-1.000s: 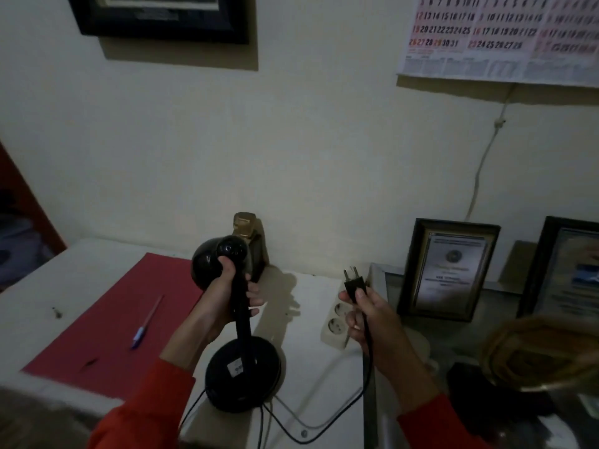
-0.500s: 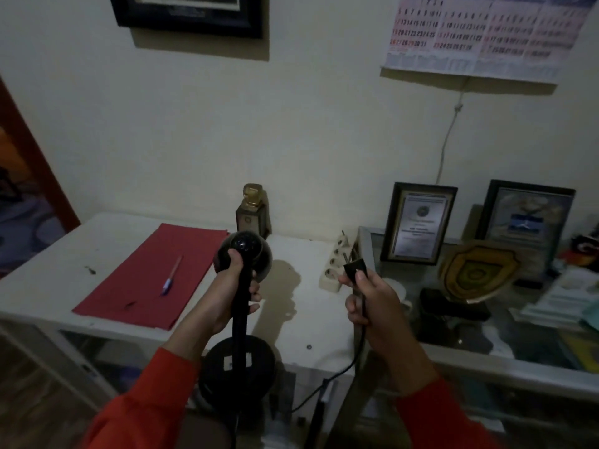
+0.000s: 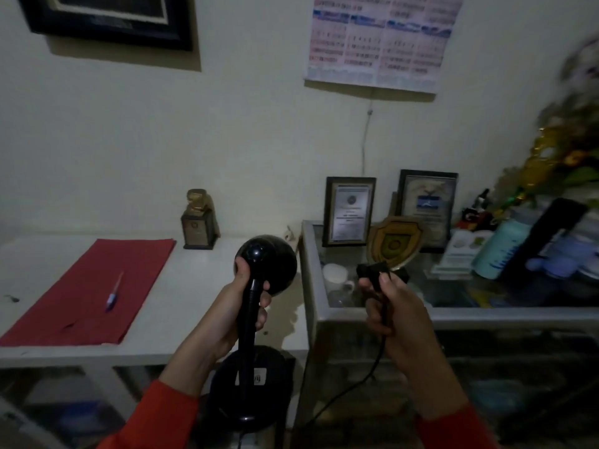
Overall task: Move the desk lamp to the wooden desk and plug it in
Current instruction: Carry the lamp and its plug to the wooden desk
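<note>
The black desk lamp hangs in the air in front of the white table, off its surface. My left hand grips its thin neck just under the round head; the round base dangles below the table's front edge. My right hand is closed around the lamp's black plug, held up over the corner of the glass cabinet. The black cord runs down from that hand. No wooden desk is in view.
On the white table lie a red sheet with a pen and a small trophy at the back. The glass cabinet carries framed certificates, a shield plaque, bottles and flowers. A calendar hangs above.
The lamp has been lifted off the white table and drawn back toward me. My right hand has carried the plug away from the power strip and to the right. The view has pulled back.
</note>
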Tool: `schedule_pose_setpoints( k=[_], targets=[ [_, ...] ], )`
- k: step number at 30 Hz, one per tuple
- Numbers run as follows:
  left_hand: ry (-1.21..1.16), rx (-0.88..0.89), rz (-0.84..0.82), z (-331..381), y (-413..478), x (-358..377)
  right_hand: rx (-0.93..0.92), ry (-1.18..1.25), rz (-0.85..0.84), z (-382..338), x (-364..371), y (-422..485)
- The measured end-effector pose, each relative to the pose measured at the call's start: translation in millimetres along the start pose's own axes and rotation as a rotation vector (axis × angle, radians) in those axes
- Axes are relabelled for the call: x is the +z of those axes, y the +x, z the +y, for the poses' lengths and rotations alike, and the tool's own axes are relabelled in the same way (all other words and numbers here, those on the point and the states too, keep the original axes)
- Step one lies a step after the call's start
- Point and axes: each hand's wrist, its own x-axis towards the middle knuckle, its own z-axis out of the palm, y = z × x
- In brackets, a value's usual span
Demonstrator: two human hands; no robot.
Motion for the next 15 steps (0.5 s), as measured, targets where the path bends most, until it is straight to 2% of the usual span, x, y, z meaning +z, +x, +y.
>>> schedule_pose_setpoints(
  k=[6, 15],
  targets=[
    [0.067, 0.003, -0.191, -17.2, -12.3, 70.5, -0.078, 0.061, 0.138, -20.7, -53.1, -64.0],
    [0.047, -0.03, -0.412, -45.1, -60.2, 180.8, -0.174, 0.102, 0.381, -49.1, -128.3, -183.2]
  ],
)
